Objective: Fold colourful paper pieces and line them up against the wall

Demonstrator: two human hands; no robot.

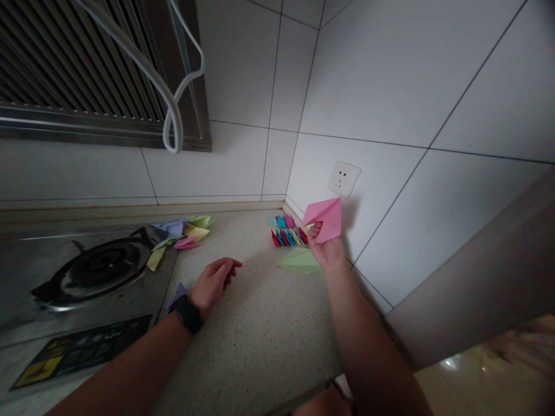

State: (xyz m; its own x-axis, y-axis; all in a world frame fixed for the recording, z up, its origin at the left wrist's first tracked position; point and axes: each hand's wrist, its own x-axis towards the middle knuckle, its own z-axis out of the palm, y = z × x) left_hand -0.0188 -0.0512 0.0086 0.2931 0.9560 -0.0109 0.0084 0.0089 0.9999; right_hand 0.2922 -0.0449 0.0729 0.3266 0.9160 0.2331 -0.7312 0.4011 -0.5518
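Note:
My right hand [326, 247] is raised over the right side of the counter, its fingers closed on a pink paper plane [332, 218]. A pale green paper plane [299, 261] lies on the counter just below it. Beyond that sit small folded paper pieces [288, 237] in red, blue, yellow and pink, set in rows by the corner. My left hand [214, 283], with a black watch [187, 315] on the wrist, hovers over the middle of the counter. Its fingers are curled together, with nothing visible in them. A bluish folded paper [177, 293] is partly hidden behind the watch.
At left is a gas stove [102, 263], with several folded papers [185, 232] in purple, green, yellow and pink heaped by its burner. A range hood [104, 130] with a looped white cable [173, 124] hangs above. A socket [344, 179] is on the right tiled wall.

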